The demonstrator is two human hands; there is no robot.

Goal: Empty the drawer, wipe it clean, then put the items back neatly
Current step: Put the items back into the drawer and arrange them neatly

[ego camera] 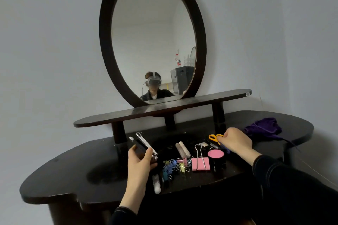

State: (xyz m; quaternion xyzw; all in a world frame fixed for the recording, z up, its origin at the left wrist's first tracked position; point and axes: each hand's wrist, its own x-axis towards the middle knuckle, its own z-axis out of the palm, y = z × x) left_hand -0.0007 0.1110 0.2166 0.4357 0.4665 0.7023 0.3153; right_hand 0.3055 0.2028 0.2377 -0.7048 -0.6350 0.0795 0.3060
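Small items lie spread on the dark dressing table (76,173). My left hand (140,164) grips a bundle of black and silver cosmetic tubes (144,144), lifted a little above the tabletop. My right hand (236,140) pinches the yellow-handled scissors (214,137) at the right of the pile. Between my hands lie two pale tubes (182,149), a large pink binder clip (200,163), several small coloured binder clips (173,167), a round pink compact (215,154) and a white tube (157,183). The drawer is not in view.
A purple cloth (263,128) lies crumpled at the table's back right. A raised dark shelf (128,115) on short posts runs behind the items, with an oval mirror (153,38) above it. The table's front edge curves near my forearms.
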